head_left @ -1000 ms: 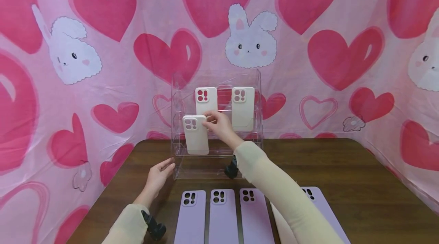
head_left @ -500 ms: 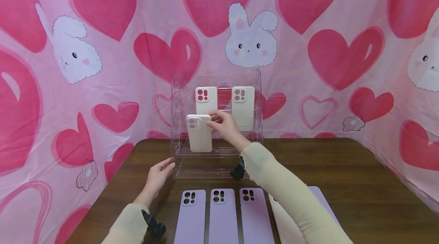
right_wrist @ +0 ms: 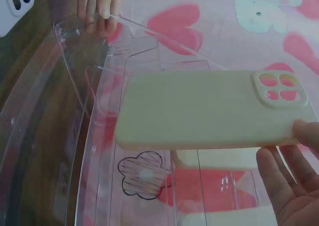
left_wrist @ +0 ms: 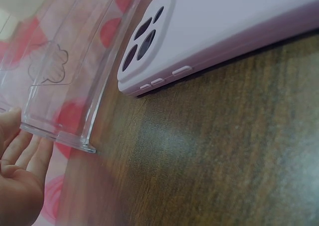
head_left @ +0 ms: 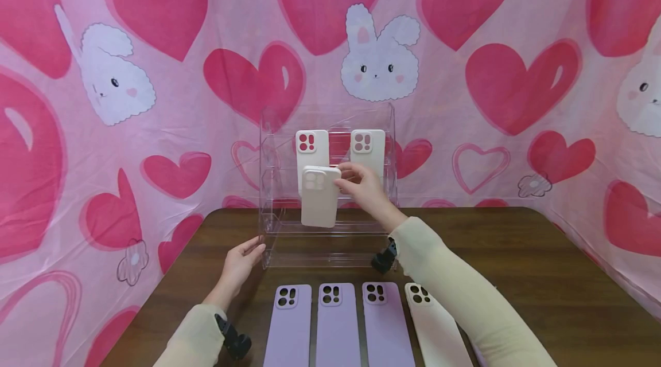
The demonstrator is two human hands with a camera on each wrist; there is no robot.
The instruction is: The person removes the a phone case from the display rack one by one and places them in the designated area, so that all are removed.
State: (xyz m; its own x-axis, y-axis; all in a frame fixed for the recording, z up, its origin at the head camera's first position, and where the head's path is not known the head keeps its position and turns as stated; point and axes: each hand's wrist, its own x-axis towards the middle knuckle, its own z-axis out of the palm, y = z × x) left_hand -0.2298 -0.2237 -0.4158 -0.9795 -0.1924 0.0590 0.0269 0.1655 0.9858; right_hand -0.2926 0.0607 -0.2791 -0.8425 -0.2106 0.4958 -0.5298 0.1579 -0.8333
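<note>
My right hand pinches a cream-white phone case by its upper right corner, thumb in front. The case hangs upright before the clear tiered display rack; the right wrist view shows pink cloth through its camera cutouts. My left hand grips the rack's lower left edge between thumb and fingers, as the left wrist view also shows. Two more white cases stand in the rack: a left one, partly covered by the held case, and a right one, partly behind my right hand.
Several phone cases lie in a row on the wooden table in front: a left lilac case, a middle lilac case, a right lilac case and a cream case. My right sleeve covers part of another lilac one.
My right hand has carried the white case to the right and slightly up, from the rack's left side toward its middle. My left hand keeps its place at the rack's edge.
</note>
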